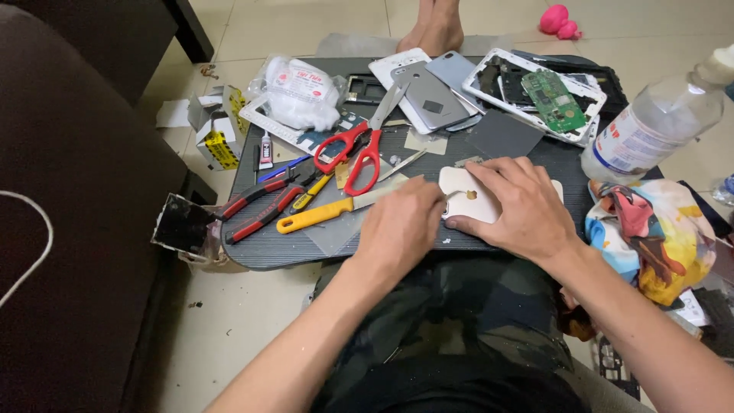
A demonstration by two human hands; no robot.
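Both your hands rest on the pale gold flat phone back [468, 200] lying on the dark grey ridged lap tray [306, 243]; your right hand [520, 208] presses it with spread fingers, your left hand [401, 227] curls at its left edge, grip unclear, just beside the yellow-handled knife [321, 214] and red-handled scissors [359, 149]

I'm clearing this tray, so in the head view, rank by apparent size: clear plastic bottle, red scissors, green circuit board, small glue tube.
Largest to smallest:
1. clear plastic bottle, nearer the camera at the frame's edge, so unsure against the scissors
2. red scissors
3. green circuit board
4. small glue tube
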